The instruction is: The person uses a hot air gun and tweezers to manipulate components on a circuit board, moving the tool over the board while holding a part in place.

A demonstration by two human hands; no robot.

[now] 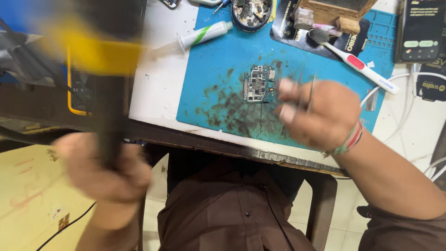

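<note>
My left hand grips the black handle of a blurred tool with a yellow and black head, held upright off the left of the table. My right hand holds thin metal tweezers just right of a small circuit board. The board lies flat on a stained blue work mat. The tweezer tips are hidden by blur and my fingers.
A syringe with a green-striped white tube lies at the mat's upper left. A round dish of small parts, a white and red toothbrush, a wooden block and a phone sit at the back. White cables trail right.
</note>
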